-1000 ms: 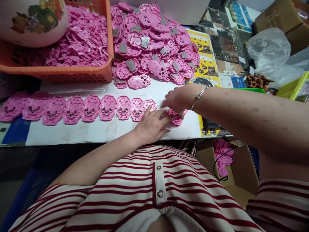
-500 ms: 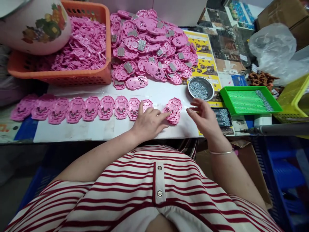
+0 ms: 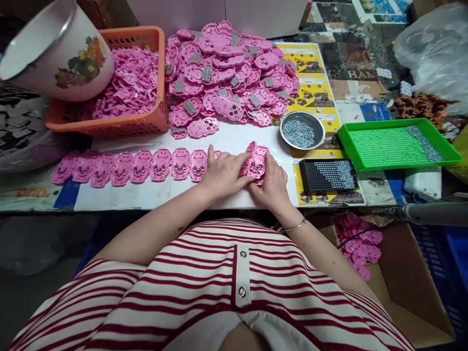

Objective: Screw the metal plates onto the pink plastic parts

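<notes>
Two pink plastic shells (image 3: 259,158), lying together, are between my hands on the white sheet (image 3: 175,195). The left one is tilted up on its edge. My left hand (image 3: 225,173) grips it with thumb and fingers from the left, its index finger raised. My right hand (image 3: 272,184) closes on the shells from the right, its fingers along their edge. To the left runs a row of pink shells (image 3: 160,165) with small dark and shiny parts in them. The row's last shell is partly hidden behind my left hand.
Behind lies a heap of pink shells (image 3: 226,105) with grey metal plates. An orange basket (image 3: 163,73) of pink pieces carries a tilted enamel pot (image 3: 80,63). At right are a bowl of screws (image 3: 300,134), a black screw tray (image 3: 310,175), a green tray (image 3: 365,161) and, below, a cardboard box (image 3: 413,292).
My right hand has come left from beside the screw bowl and taken hold of the shells. My left hand now grips them too, and one shell has tipped up. The view has shifted right.
</notes>
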A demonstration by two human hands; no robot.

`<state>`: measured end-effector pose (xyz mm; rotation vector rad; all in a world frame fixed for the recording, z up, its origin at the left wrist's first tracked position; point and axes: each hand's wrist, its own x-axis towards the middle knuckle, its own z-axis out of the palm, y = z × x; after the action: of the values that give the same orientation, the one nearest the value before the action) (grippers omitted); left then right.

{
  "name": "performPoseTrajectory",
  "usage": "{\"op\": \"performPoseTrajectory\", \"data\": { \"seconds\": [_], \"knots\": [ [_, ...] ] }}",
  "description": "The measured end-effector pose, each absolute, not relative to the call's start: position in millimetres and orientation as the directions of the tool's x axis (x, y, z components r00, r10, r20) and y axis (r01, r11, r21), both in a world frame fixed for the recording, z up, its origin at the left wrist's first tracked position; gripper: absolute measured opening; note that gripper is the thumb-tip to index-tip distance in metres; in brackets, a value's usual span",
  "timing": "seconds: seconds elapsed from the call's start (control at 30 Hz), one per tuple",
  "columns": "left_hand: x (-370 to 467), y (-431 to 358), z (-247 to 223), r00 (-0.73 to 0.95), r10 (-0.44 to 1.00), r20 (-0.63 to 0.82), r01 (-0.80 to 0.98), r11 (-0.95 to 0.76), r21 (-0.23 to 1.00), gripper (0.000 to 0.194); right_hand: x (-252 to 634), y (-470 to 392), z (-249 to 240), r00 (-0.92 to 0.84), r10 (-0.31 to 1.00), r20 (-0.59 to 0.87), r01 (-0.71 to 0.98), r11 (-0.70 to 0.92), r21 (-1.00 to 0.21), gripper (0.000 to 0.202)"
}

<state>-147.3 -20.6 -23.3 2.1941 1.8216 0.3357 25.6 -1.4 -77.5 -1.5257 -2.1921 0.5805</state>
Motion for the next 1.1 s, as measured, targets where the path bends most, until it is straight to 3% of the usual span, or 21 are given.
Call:
{"op": "performPoseTrajectory", "data": {
  "seconds": [0.37, 0.63, 0.87, 1.1],
  "knots": [
    [-123.5, -27.7, -27.6, 0.317, 0.948, -0.014, 0.927, -0.307, 0.217, 0.060, 66.9, -12.1, -78.9, -0.273, 0.946, 0.176, 0.818, 0.325, -0.474, 0.075],
    [-125.3, -25.7, -23.8, 0.298, 0.954, -0.044, 0.910, -0.270, 0.314, 0.066, 81.4, -17.7, -78.9, -0.362, 0.910, 0.201, 0.769, 0.414, -0.488, 0.095],
    [-126.3, -22.8, -27.8, 0.191, 0.981, -0.026, 0.896, -0.163, 0.412, 0.081, 81.6, -15.8, -84.7, -0.366, 0.895, 0.256, 0.751, 0.446, -0.486, 0.094],
    [-136.2, -19.5, -30.8, 0.076, 0.996, 0.039, 0.900, -0.085, 0.427, 0.089, 77.9, -13.9, -83.9, -0.342, 0.908, 0.244, 0.753, 0.420, -0.507, 0.096]
  ]
}}
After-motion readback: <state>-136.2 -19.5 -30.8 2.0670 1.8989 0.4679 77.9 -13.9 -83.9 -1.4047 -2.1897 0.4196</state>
